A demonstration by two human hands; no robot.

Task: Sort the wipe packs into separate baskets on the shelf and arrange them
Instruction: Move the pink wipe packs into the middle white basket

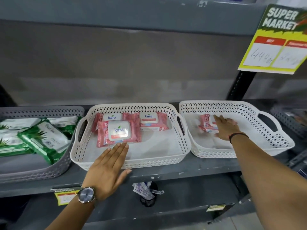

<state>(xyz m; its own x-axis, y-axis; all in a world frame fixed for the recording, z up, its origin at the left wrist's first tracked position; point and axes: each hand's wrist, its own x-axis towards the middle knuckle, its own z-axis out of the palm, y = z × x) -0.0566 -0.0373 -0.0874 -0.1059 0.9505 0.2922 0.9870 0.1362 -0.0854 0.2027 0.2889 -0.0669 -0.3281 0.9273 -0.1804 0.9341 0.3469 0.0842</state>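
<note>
shelf baskets: right fingers atop pink pack.

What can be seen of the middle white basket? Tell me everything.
The middle white basket looks like plastic: perforated diamond-pattern walls, a rolled rim, and a cut-out handle at each end. It sits upright on the grey shelf, between a grey basket and another white basket. Pink wipe packs lie toward its back, one partly on top of another; the front floor is bare. The left hand hovers flat over its front rim; contact is unclear.
</note>
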